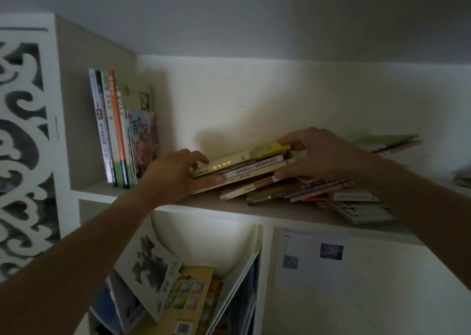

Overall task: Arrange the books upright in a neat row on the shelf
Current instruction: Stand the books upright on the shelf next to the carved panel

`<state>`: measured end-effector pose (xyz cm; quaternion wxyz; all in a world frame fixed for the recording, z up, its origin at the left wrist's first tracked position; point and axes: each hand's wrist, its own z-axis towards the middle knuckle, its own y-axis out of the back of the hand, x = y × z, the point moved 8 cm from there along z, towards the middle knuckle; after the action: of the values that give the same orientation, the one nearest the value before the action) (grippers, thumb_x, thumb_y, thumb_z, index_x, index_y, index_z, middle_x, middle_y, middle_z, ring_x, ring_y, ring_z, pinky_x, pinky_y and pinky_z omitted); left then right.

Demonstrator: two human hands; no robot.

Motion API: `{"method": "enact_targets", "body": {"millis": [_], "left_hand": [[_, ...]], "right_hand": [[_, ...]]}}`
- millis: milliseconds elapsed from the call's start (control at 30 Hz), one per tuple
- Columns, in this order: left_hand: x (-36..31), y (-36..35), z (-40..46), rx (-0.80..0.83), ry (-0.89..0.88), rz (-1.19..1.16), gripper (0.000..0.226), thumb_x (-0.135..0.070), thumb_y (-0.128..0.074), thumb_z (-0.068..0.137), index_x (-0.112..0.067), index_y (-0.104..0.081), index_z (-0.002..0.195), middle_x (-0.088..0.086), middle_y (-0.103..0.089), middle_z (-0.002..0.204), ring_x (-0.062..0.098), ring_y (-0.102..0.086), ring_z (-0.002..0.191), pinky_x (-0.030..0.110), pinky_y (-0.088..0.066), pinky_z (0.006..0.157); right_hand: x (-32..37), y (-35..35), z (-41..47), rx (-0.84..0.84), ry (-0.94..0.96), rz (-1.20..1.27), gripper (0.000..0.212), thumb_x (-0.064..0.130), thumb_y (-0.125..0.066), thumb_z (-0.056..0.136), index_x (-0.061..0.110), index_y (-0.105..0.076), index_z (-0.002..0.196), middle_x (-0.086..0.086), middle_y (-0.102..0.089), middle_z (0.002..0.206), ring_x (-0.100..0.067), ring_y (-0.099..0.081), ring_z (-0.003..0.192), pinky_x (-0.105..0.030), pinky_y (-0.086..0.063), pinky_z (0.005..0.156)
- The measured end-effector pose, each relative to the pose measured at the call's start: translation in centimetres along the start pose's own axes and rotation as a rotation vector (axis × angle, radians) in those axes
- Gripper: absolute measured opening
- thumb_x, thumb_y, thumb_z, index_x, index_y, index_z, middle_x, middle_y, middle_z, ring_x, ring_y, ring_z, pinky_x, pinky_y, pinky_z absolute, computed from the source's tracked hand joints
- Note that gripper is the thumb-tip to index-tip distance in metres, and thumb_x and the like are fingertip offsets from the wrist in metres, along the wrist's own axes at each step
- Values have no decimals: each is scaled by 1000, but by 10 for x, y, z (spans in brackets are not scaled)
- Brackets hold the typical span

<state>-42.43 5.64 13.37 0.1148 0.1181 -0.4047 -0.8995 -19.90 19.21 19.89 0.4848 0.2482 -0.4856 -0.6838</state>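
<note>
Several books (pixel 119 128) stand upright in a row at the left end of the shelf (pixel 267 209). A small stack of books (pixel 244 165) lies flat and tilted, raised off a larger heap of flat books (pixel 318 190). My left hand (pixel 175 174) grips the stack's left end, thumb under and fingers on top. At the stack's right end, my right hand (pixel 318 153) holds it the same way.
More flat books (pixel 390 142) lie at the far right of the shelf. Below, a compartment holds leaning picture books (pixel 163 276). A sheet with a QR code (pixel 313 258) is on the lower right panel. A carved white screen (pixel 23 143) stands at left.
</note>
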Motion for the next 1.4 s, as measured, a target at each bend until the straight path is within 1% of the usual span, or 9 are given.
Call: {"method": "enact_targets", "body": {"millis": [167, 300, 567, 800, 900, 967, 1067, 1233, 1400], "left_hand": [[18, 11, -6, -80, 22, -138, 72, -92, -27, 83, -45, -60, 127, -11, -69, 110, 10, -64, 95, 38, -57, 80], [34, 19, -8, -138, 90, -227, 71, -90, -28, 87, -44, -56, 133, -12, -72, 112, 9, -68, 98, 40, -60, 78], [39, 29, -8, -227, 132, -189, 66, -77, -41, 93, -34, -44, 144, -14, -58, 107, 12, -62, 96, 29, -48, 76], [48, 43, -2, -384, 172, 16, 82, -28, -64, 99, -27, -8, 159, 17, -70, 111, 35, -71, 77, 42, -56, 59], [41, 43, -5, -366, 79, 119, 88, -13, -53, 103, -51, 7, 156, 26, -53, 137, 41, -68, 78, 48, -59, 56], [41, 43, -2, -327, 75, 199, 70, -18, -47, 105, -51, -9, 155, 25, -46, 141, 42, -65, 80, 47, -57, 59], [39, 44, -1, -287, 11, 162, 37, -40, -37, 108, -36, -38, 145, 23, -58, 131, 42, -66, 91, 46, -58, 64], [23, 41, -6, -158, -43, 191, 85, -98, -16, 78, -46, -37, 141, 11, -65, 122, 31, -67, 100, 41, -58, 78], [29, 36, 0, -159, 44, 275, 90, -96, -49, 70, -52, -29, 146, 6, -60, 125, 33, -66, 101, 41, -55, 80]], "right_hand": [[31, -3, 34, -20, 27, 132, 90, 16, -85, 80, 19, -38, 156, -3, -48, 154, -18, -52, 135, -31, -45, 106], [51, -8, 67, 26, 5, 403, 100, -20, -70, 77, 16, -29, 160, -7, -47, 155, -22, -49, 138, -26, -51, 82], [94, -16, 102, 137, 111, 574, 98, -28, -41, 83, 30, -23, 160, -5, -31, 164, -18, -67, 116, -20, -43, 46], [116, -32, 112, 223, 269, 313, 94, -18, -53, 85, 29, -15, 158, 4, -37, 162, -16, -48, 138, -21, -53, 81], [100, -60, 83, 425, 284, -13, 88, 28, -82, 85, 33, -27, 153, 10, -43, 153, -11, -47, 134, -37, -47, 108], [85, -77, 62, 511, 305, -252, 93, 61, -83, 72, 38, -35, 149, 14, -49, 143, -10, -51, 125, -37, -45, 108], [75, -72, 59, 389, 373, -300, 81, 67, -78, 73, 44, -44, 143, 16, -54, 130, -8, -51, 117, -35, -45, 104], [86, -58, 73, 295, 422, -329, 54, 57, -78, 79, 41, -64, 128, 16, -61, 116, -7, -56, 104, -36, -49, 96], [121, -11, 95, -122, 442, -507, 36, 36, -75, 83, 40, -69, 119, 11, -68, 104, -18, -61, 100, -39, -48, 94]]}}
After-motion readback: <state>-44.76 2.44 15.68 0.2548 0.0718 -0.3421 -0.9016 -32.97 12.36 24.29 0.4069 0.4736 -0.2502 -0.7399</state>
